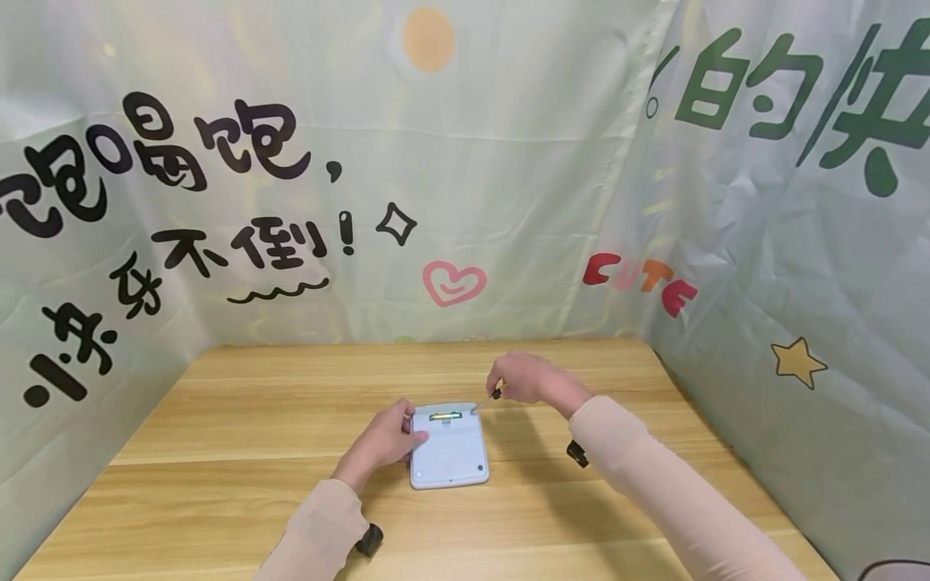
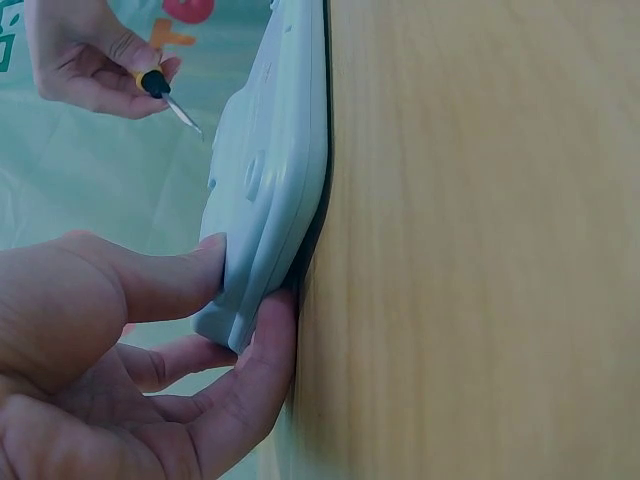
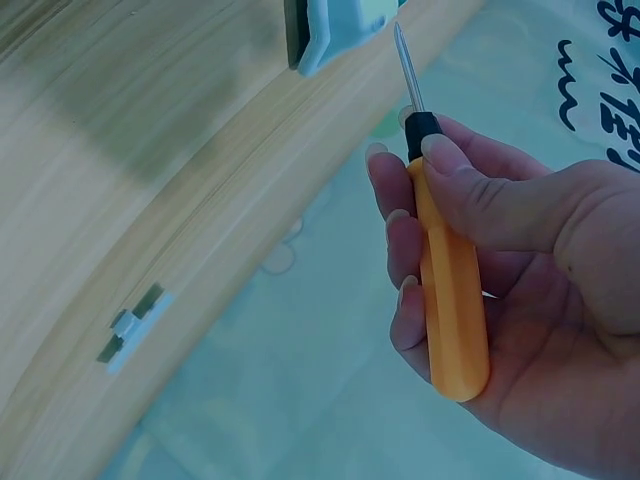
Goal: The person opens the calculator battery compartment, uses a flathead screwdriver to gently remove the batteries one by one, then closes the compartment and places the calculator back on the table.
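A flat light-blue electronic device (image 1: 450,456) with rounded corners lies back side up on the table. In its uncovered battery compartment sits a greenish battery (image 1: 446,416). My left hand (image 1: 388,436) grips its left edge, thumb on the back and fingers underneath, as the left wrist view shows. My right hand (image 1: 526,378) holds a screwdriver (image 3: 455,300) with an orange handle, black collar and slim metal shaft. In the head view the screwdriver tip is right at the device's upper right corner.
A small light-blue battery cover (image 3: 135,330) with dark pads lies near the far table edge in the right wrist view. The wooden table (image 1: 276,428) is bordered by printed fabric walls (image 1: 508,161) at the back and sides.
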`<state>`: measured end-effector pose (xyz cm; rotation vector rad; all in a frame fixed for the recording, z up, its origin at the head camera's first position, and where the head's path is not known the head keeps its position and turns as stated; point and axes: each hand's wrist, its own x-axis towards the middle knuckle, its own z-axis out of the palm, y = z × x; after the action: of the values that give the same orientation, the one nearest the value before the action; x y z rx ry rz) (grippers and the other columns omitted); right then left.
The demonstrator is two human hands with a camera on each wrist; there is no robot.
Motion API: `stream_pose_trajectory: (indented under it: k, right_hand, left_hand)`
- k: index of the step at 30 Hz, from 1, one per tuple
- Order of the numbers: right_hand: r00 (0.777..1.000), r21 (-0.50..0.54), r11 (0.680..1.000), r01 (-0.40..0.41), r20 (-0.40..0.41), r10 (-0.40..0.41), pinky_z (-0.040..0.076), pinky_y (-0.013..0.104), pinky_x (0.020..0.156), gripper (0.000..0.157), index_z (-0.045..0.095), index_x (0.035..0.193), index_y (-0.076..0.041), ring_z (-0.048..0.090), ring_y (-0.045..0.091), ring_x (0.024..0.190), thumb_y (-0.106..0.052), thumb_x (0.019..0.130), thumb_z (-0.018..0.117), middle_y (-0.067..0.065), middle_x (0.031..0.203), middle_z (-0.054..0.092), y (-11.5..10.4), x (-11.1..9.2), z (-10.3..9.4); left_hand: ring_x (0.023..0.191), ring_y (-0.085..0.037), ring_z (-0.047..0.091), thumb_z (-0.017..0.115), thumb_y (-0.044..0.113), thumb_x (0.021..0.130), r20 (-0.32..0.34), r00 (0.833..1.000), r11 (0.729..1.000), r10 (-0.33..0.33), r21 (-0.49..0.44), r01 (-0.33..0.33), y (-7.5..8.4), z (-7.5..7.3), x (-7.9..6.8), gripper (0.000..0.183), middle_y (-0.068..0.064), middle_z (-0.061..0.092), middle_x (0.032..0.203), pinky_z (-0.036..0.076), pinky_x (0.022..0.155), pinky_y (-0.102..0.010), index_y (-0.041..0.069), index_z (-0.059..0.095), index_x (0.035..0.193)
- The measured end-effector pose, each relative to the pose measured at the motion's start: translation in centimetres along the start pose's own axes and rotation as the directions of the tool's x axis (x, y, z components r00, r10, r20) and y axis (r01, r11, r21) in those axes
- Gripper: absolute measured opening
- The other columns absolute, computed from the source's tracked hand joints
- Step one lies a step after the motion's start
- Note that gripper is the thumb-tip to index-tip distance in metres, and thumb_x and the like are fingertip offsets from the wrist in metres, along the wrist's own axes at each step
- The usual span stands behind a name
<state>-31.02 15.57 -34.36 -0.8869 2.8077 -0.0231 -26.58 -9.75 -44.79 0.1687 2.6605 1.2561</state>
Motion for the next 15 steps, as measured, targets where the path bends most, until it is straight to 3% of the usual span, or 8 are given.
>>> stream_pose_trajectory:
  k: [15]
  right_hand:
    - [1.000, 0.034, 0.999, -0.016, 0.000, 0.016, 0.056, 0.044, 0.101, 0.026, 0.081, 0.110, -0.015, 0.067, 0.027, 0.121, 0.002, 0.095, 0.068, 0.002, 0.121, 0.076, -0.85, 0.59, 0.14]
  left_hand:
    - [0.080, -0.019, 0.058, 0.072, 0.012, 0.097, -0.003, 1.000, 1.000, 0.023, -0.012, -0.023, -0.14, 0.05, 0.03, 0.039, -0.012, 0.056, 0.100, 0.056, 0.064, -0.029, 0.000, 0.052, 0.128]
